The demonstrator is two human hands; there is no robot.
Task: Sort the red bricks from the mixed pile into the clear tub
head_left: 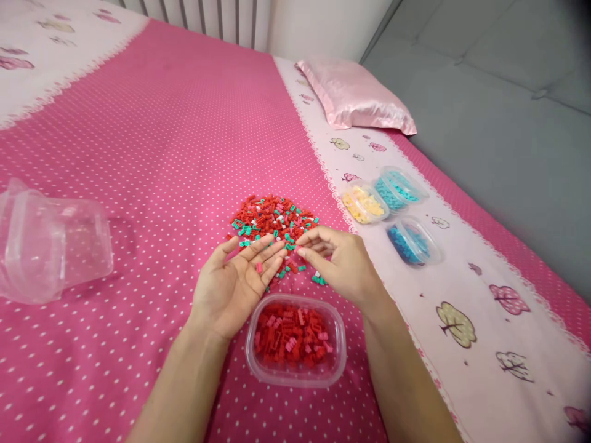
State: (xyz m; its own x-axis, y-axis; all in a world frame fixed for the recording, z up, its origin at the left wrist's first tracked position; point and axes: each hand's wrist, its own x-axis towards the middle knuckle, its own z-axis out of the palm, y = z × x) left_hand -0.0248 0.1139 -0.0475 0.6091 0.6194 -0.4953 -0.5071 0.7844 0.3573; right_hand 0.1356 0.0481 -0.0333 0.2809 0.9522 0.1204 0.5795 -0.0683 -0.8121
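Observation:
My left hand [237,274] is palm up with its fingers stretched out, and a small pink toy brick [259,267] lies loose on it. Thumb and forefinger of my right hand [339,261] are pinched together at a tiny pinkish-red brick, mostly covered by the fingertips. Just beyond both hands spreads a pile of small bricks [272,215], mainly red, with green, white and pink ones mixed in. Below the hands stands a clear plastic tub [340,351] holding red bricks [293,329] and a few pink ones.
To the right sit three clear tubs, with yellow bricks [363,204], turquoise bricks [392,189] and blue bricks [409,243]. Transparent empty containers [83,246] lie at the left. A pink pillow [355,92] rests at the far end of the dotted bedspread [184,123].

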